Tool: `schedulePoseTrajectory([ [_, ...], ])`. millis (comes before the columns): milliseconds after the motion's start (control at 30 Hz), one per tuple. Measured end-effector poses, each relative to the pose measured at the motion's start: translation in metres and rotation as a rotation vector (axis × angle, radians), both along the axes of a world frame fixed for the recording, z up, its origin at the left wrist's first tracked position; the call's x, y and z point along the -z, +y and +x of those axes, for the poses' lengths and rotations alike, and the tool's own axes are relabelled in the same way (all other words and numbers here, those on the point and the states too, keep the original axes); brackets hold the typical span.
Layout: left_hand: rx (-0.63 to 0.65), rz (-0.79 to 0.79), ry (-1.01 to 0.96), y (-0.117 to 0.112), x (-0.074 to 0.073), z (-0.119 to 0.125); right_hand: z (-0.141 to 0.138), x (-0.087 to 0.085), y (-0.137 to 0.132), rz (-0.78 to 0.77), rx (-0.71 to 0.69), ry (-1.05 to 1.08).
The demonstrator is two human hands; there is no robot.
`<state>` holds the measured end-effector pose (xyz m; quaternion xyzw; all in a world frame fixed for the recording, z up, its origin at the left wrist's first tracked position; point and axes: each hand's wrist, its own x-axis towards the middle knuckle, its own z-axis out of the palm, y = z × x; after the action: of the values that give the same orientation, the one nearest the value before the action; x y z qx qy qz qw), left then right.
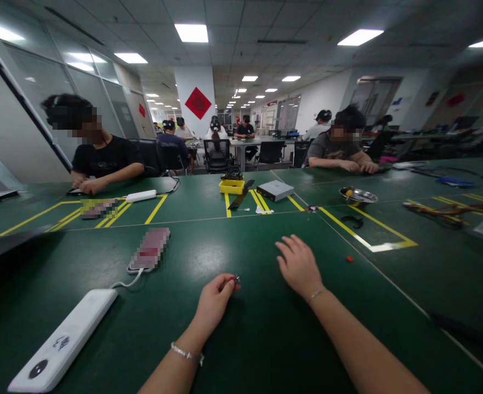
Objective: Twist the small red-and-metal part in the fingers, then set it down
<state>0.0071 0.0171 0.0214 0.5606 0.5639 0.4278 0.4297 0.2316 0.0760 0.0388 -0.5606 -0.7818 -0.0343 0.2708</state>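
Observation:
My left hand is closed in a pinch over the green table. Between its thumb and fingers pokes a small shiny metal piece with a bit of red beside it; its kind is too small to make out. To the right, my right hand hovers or rests flat above the tabletop, fingers stretched out and holding nothing. A small red-orange piece lies on the table to the right of that hand.
At left a phone is cabled to a white power bank. Farther back are a yellow tray, a grey box, a metal bowl and bundled wires. Two people sit across the table, at left and right.

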Motion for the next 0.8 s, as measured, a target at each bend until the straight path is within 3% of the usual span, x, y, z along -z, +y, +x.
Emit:
schedulePoseTrajectory([
  [67,-0.016,-0.026,-0.085,0.001,0.0,-0.001,0.041,0.01,0.016,-0.023,0.374,-0.031],
  [133,-0.02,-0.029,-0.178,0.002,0.001,-0.001,0.082,0.021,0.026,-0.133,0.632,-0.039],
  [233,-0.036,-0.021,-0.273,0.003,0.004,-0.003,0.128,0.033,0.032,-0.307,0.771,-0.025],
  [333,-0.08,-0.027,-0.276,0.004,0.004,-0.003,0.145,0.036,0.032,-0.373,0.753,-0.063],
  [500,-0.1,-0.043,-0.24,0.001,-0.003,-0.002,0.134,0.027,0.032,-0.365,0.701,-0.1],
  [667,-0.105,-0.05,-0.166,0.0,-0.006,-0.002,0.089,0.012,0.031,-0.331,0.458,0.129],
  [800,-0.097,-0.045,-0.178,0.001,-0.005,-0.003,0.036,0.0,0.019,-0.514,0.188,0.366],
])
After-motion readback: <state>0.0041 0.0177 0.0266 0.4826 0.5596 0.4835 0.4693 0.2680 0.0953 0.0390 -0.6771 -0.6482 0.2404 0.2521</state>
